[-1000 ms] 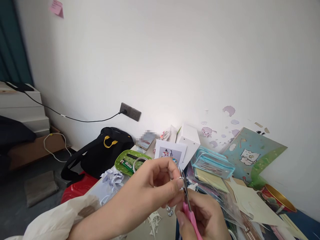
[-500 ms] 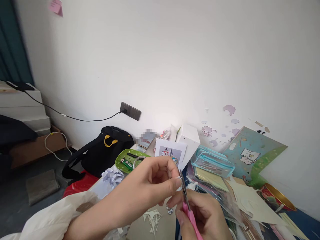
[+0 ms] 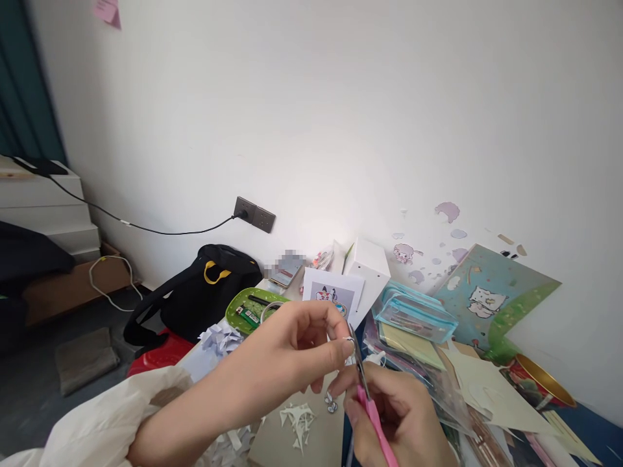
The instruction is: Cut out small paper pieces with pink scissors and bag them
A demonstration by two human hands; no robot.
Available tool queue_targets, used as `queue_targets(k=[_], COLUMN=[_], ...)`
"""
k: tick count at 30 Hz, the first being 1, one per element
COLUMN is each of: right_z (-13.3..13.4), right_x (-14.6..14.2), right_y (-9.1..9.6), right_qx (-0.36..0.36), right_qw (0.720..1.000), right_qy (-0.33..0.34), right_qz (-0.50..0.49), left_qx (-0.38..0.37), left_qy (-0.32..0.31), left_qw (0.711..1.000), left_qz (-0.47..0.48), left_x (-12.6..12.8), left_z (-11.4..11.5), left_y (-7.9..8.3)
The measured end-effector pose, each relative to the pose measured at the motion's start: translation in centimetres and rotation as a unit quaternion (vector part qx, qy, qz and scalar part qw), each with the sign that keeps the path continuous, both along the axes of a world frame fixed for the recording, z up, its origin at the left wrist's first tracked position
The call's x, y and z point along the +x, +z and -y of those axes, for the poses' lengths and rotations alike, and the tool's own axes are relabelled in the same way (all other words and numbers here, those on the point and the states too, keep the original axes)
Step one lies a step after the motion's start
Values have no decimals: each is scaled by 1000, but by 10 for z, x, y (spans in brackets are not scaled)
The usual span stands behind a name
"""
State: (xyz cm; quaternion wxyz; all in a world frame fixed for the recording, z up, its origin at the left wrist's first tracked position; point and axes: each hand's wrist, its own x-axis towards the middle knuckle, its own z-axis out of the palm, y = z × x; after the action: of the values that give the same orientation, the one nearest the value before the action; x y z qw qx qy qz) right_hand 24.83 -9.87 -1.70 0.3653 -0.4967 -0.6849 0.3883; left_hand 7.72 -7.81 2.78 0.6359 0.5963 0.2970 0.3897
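- A white wall (image 3: pixel 341 117) fills the upper view, above a cluttered table (image 3: pixel 272 447).
- A black bag (image 3: pixel 204 292) sits to the left of the table, and a clear blue pouch (image 3: pixel 413 314) lies on its right side.
- The left hand (image 3: pixel 292 353) is raised over the table, thumb and forefinger pinching a small white piece (image 3: pixel 349 342).
- The right hand (image 3: pixel 403 415) is closed around pink-handled scissors (image 3: pixel 370 405), whose blades point up at that piece.
- White paper scraps (image 3: pixel 296 418) lie on the table, just below both hands.
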Motion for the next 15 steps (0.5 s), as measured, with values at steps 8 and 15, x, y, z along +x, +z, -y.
queue_targets(k=[8, 15], right_z=[2, 7], right_x=[-14, -11], right_y=[10, -2], right_qx=[25, 23], right_qw=[999, 996], right_qy=[-47, -72], right_qz=[-2, -36], left_qx=[16, 13], left_qy=[56, 31], left_qw=[998, 998], left_qz=[15, 46], left_x=[4, 4], left_z=[0, 0], left_y=[-11, -9])
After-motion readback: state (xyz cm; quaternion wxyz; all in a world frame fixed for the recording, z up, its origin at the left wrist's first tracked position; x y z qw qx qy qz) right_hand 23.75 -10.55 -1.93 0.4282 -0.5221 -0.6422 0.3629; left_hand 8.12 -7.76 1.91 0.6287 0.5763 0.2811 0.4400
